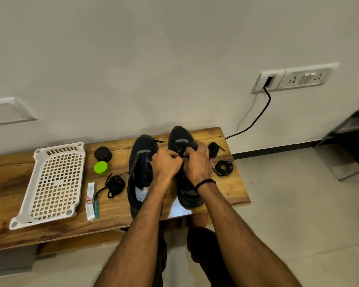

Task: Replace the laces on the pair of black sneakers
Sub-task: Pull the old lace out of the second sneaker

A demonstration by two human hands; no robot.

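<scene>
Two black fabric sneakers (141, 162) are stood on the wooden tabletop (232, 189); the black lace (183, 152) of the right sneaker (180, 137) is pinched by the left hand (166, 164) and the right hand (197, 162). Three coiled black laces (114, 185) are laid nearby.

A: What do the hands cover?

B: The left hand (166, 163) and right hand (196, 162) curl over the middle of the right sneaker (179, 137). Its eyelets are hidden, and so is most of the lace (184, 156) they pinch.

A: Anything else unclear?

B: The left forearm hides part of the left sneaker (141, 162) near the heel. Print on the 2 small boxes (90, 191) is too small to read. The bench (8, 183) runs off the left edge, and dark furniture (356, 141) is cut by the right.
</scene>
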